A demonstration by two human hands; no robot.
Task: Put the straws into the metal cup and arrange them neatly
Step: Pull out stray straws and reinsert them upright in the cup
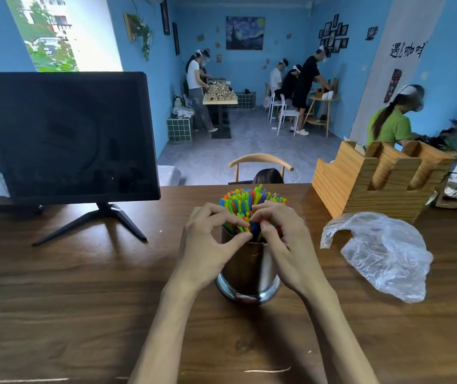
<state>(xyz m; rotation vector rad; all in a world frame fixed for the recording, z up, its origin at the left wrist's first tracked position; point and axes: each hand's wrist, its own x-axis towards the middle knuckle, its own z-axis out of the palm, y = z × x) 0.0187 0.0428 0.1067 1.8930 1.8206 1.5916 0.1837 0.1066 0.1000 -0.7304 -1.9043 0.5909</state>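
A shiny metal cup (246,273) stands upright on the wooden table, in the middle of the view. A thick bundle of coloured straws (246,199) (green, blue, yellow, orange) sticks up out of it. My left hand (210,239) curls round the left side of the bundle just above the cup's rim, thumb across the front. My right hand (280,239) curls round the right side, its fingertips pinching among the straws. The lower part of the straws is hidden inside the cup and behind my fingers.
A dark monitor (63,134) on a stand is at the left. A crumpled clear plastic bag (382,250) lies to the right of the cup. Behind it stands a wooden holder box (379,178). Beyond the table's far edge is a chair (260,162), with people farther back.
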